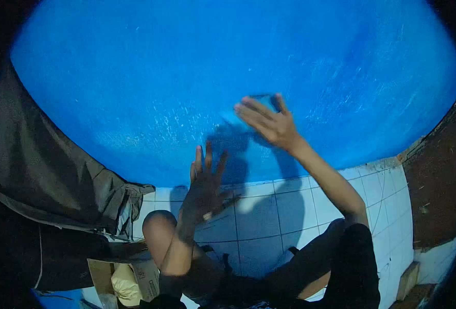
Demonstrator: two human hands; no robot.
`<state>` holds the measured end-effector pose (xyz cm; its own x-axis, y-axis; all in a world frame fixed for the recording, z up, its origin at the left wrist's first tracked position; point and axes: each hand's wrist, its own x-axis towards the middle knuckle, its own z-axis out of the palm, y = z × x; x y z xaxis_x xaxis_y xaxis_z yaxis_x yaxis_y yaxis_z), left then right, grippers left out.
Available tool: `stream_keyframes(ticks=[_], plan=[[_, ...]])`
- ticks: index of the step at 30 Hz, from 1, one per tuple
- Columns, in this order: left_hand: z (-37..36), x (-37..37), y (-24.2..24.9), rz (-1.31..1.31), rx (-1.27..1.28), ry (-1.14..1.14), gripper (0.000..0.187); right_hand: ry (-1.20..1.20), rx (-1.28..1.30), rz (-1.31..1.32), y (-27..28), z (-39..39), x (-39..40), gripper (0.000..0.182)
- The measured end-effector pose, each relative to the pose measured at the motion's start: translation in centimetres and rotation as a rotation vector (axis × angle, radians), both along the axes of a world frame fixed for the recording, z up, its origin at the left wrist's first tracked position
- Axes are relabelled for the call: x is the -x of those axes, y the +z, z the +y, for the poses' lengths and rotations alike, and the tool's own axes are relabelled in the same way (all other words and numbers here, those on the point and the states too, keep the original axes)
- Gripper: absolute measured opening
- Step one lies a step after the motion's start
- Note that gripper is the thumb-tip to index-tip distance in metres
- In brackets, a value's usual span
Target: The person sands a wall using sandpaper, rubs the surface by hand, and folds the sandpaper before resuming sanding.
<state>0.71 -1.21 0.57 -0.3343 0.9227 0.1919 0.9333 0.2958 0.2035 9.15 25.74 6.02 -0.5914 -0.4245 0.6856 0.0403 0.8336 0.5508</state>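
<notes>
A blue wall (187, 67) with scuffed, flaking patches fills the upper part of the view. My right hand (270, 123) is raised in front of it, fingers stretched out and thumb apart, with a dark shadow around it. Whether the palm touches the wall I cannot tell. Lower and to the left, my left hand (206, 183) has its fingers spread, in shade, near the line where wall and white tiles (257, 221) meet. Neither hand shows anything in it.
My bent knees (158, 226) frame the tiled floor. At the lower left stands an open cardboard box (148, 278) with a pale yellow bundle (126, 285) inside. Dark cloth (48, 165) hangs at the left. Brown ground (436, 190) lies beyond the tiles at right.
</notes>
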Motion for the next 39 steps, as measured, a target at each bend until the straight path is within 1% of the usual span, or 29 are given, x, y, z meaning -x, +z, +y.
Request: stream_keyframes(ticks=[2,4,5,6,9,11,12,13,14,15,17,18,20,21,22,23,24,26,27,29,31,32,34,36,37,39], plan=[[-0.3,-0.7,1.1,-0.055,0.069,0.039,0.112,-0.129,-0.076,0.168,3.0,1.7,-1.2,0.04],[-0.4,-0.2,0.6,-0.062,0.054,0.053,0.113,-0.162,0.006,0.24,5.1,2.7,-2.5,0.04],[-0.4,-0.1,0.4,-0.06,0.04,0.05,0.114,-0.163,0.012,0.235,4.1,2.4,-2.1,0.04],[-0.4,0.0,0.2,-0.065,0.039,0.045,0.114,-0.12,0.171,0.229,2.4,2.2,-1.3,0.041],[0.0,-0.1,0.0,-0.073,0.033,0.031,0.115,-0.146,0.128,0.156,-0.8,0.5,0.1,0.045],[0.3,-0.6,0.2,-0.047,0.066,0.025,0.114,0.06,0.129,-0.053,-1.6,-1.1,0.5,0.047],[0.3,-0.7,0.4,-0.037,0.065,0.022,0.114,0.057,0.128,-0.043,-1.1,-0.5,0.2,0.047],[0.3,-1.0,0.6,-0.045,0.039,0.003,0.111,0.029,0.072,0.003,-0.1,0.7,-0.5,0.046],[0.0,-1.3,0.8,-0.059,0.017,-0.012,0.108,0.006,0.021,0.043,1.3,1.4,-1.2,0.046],[-0.2,-1.2,0.6,-0.064,0.023,-0.002,0.108,0.016,0.028,0.039,2.7,2.2,-1.9,0.046],[-0.3,-0.7,0.3,-0.057,0.007,-0.004,0.109,-0.113,-0.005,0.249,5.0,3.8,-2.7,0.043],[-0.4,-0.6,0.1,-0.066,0.009,0.004,0.109,-0.106,-0.002,0.24,4.3,3.4,-2.3,0.043],[-0.3,-0.4,-0.5,-0.024,0.008,0.039,0.108,-0.174,0.219,0.225,1.7,2.0,-1.3,0.04],[-0.2,-0.4,-0.9,-0.029,0.007,0.039,0.108,-0.176,0.218,0.22,-0.2,1.0,-0.6,0.04],[-0.1,-0.3,-1.3,-0.017,0.016,0.036,0.107,-0.064,0.183,0.085,-2.3,-0.2,0.4,0.04],[0.0,-0.4,-1.5,-0.004,0.023,0.034,0.106,0.047,0.147,-0.049,-3.3,-0.8,0.7,0.04],[-0.1,-0.6,-1.5,-0.004,0.021,0.032,0.106,0.045,0.145,-0.05,-2.8,-0.6,0.4,0.04],[-0.3,-0.8,-1.6,-0.014,-0.023,0.003,0.106,-0.023,-0.081,-0.031,-0.6,0.2,-0.3,0.041],[-0.5,-0.8,-1.2,-0.017,-0.026,0.017,0.106,-0.076,-0.021,-0.022,0.3,1.2,-0.9,0.042],[-1.0,-1.1,-0.2,-0.071,-0.024,0.011,0.107,-0.105,0.042,-0.024,2.4,2.8,-1.7,0.042],[-1.4,-1.0,0.6,-0.092,-0.004,0.04,0.107,-0.149,-0.082,0.238,3.9,3.1,-2.1,0.042],[-1.3,-1.0,0.6,-0.105,0.012,0.041,0.107,-0.15,-0.08,0.229,2.8,2.5,-1.6,0.042],[-1.0,-0.5,-0.7,-0.109,-0.012,0.021,0.107,0.024,0.326,0.131,-0.3,0.6,-0.3,0.043],[-0.7,-0.6,-1.2,-0.105,-0.031,-0.004,0.107,-0.072,0.113,-0.078,-2.1,-1.0,-0.2,0.044],[-0.6,-0.9,-1.2,-0.104,-0.022,-0.006,0.106,-0.082,0.11,-0.078,-1.8,-0.7,-0.5,0.044],[-0.3,-1.0,-0.7,-0.097,-0.02,-0.004,0.105,0.017,-0.028,-0.017,-0.8,0.2,-0.3,0.044]])
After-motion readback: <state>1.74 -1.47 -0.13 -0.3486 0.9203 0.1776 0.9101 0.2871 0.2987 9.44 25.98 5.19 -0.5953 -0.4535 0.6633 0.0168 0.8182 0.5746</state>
